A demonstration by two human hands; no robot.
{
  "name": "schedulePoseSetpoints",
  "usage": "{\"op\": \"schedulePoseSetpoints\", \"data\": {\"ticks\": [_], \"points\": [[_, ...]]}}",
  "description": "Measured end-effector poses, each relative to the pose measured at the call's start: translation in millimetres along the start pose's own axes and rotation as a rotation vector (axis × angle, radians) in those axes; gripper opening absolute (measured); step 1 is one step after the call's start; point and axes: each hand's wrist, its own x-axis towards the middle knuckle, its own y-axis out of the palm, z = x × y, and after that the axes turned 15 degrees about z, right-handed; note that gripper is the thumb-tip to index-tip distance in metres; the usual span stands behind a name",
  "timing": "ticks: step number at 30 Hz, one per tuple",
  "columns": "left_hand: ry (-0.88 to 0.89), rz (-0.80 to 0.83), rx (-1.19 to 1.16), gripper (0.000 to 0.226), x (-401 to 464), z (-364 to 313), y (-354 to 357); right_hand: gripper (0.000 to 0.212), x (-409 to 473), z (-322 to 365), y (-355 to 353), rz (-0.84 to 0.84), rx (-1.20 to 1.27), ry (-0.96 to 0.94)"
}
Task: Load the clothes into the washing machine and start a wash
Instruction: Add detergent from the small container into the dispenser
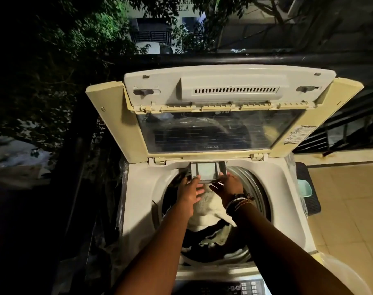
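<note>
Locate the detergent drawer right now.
In the head view, the detergent drawer sticks out from the back rim of the washing machine, just below the raised lid, over the drum. The left hand and right hand touch its front.

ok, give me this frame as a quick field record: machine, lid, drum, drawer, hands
machine: top-loading washing machine, on a balcony at night
lid: lid raised, glass panel facing the camera
drum: drum holds clothes, pale and dark pieces
drawer: detergent drawer pulled out at the back rim, over the drum
left hand: left hand fingers on the drawer's front left corner
right hand: right hand at the drawer's front right edge, bangles on the wrist
control panel: control panel at the near edge, untouched
</note>
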Motion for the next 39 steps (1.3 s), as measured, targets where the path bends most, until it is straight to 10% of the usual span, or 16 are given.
{"op": "schedulePoseSetpoints", "data": {"ticks": [14, 26, 39], "points": [[0.181, -0.387, 0.109, 0.044, 14, 46, 1, 0.063, -40, -10, -28, 0.068, -0.9, -0.24], [0.38, -0.249, 0.675, 0.043, -53, 53, 32, 0.082, -74, 2, -60, 0.231, -1.436, -0.456], [0.621, 0.007, 1.532, 0.072, -41, 27, 142, 0.085, -96, 96, -171, -0.016, -1.874, -0.541]]}}
